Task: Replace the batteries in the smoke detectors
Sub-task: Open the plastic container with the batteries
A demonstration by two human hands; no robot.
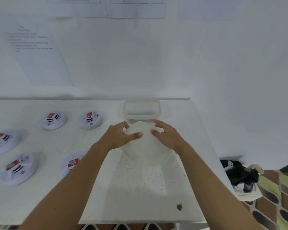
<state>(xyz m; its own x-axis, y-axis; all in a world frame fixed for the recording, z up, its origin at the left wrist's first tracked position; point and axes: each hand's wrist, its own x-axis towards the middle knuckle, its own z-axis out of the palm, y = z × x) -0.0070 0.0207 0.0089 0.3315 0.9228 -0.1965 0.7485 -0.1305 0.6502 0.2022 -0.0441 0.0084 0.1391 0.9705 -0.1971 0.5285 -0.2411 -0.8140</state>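
Curling round the edge of a white round smoke detector (145, 146), the fingers (125, 125) of the left hand (120, 136) grip its left side with the thumb laid across the top. The right hand (167, 136) grips the right side in the same way, its fingers bent over the far edge. The smoke detector is blurred, so its face cannot be made out, and I cannot tell whether it rests on the table (140, 188) or is held just above it; it is at the middle of the table, in front of the person. Just behind it stands a clear plastic box (140, 115) with a pale yellow rim, something dark lying in its bottom. To the left lie five more detectors, each with a red label: two in a far row (54, 120) (90, 120), one at the left edge (4, 141), one nearer (19, 168), and one (71, 163) partly hidden by the left forearm. Printed sheets (32, 52) hang on the white wall behind. A small brown spot (179, 207) marks the table's near right part. Past the table's right edge, on a patterned floor, a pale bag (246, 195) holds black things.
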